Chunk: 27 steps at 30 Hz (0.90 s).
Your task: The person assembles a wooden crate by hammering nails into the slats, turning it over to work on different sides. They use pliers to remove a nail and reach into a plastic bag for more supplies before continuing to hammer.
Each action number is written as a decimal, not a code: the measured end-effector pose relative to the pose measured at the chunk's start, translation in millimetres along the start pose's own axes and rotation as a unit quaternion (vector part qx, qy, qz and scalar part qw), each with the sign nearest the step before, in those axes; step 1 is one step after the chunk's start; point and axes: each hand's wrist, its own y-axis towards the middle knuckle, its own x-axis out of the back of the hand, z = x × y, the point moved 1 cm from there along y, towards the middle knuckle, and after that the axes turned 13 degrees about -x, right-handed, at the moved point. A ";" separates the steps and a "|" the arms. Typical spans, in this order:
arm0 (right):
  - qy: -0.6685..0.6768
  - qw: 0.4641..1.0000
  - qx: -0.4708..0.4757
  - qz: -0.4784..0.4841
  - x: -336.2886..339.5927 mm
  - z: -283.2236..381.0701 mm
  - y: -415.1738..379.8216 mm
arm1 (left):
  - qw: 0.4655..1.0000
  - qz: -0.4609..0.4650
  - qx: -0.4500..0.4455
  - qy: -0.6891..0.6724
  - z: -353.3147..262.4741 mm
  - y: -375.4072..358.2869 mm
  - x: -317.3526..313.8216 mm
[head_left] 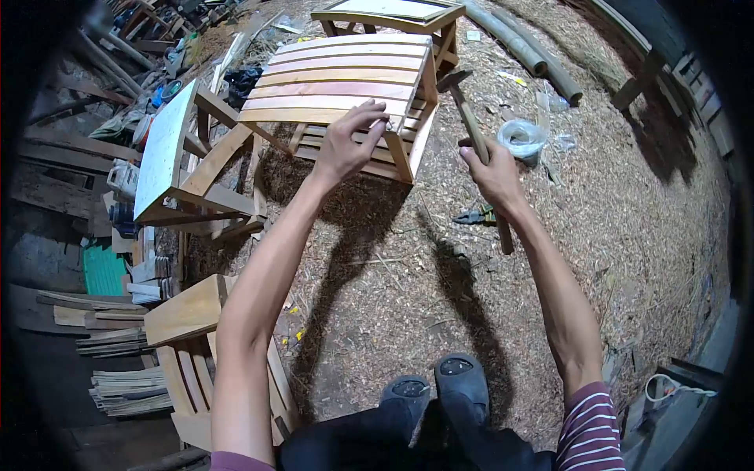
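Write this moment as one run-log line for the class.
left hand: at corner of slatted wooden piece, grip unclear | right hand: gripping hammer, head up | pliers: on chip-strewn floor

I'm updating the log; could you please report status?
Right grip holding dark-headed, wooden-handled hammer. Left grip at corner of pale slatted wooden table. No obstruction visible.

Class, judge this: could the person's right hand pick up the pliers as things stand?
Probably not: the right hand is closed around the hammer, and the pliers lie lower, on the shavings-strewn floor.
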 end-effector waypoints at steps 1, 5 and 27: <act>-0.005 1.000 0.000 -0.003 -1.0 -0.7 -2.8 | 1.000 -0.003 -0.005 0.005 -1.0 -5.9 -1.0; 0.031 0.998 -0.042 0.025 -13.6 26.0 0.6 | 0.991 -0.061 0.097 -0.062 -13.1 -3.5 -7.0; 0.023 0.993 -0.092 0.068 -49.5 76.6 54.9 | 0.974 -0.064 0.215 -0.024 -7.3 6.8 -4.6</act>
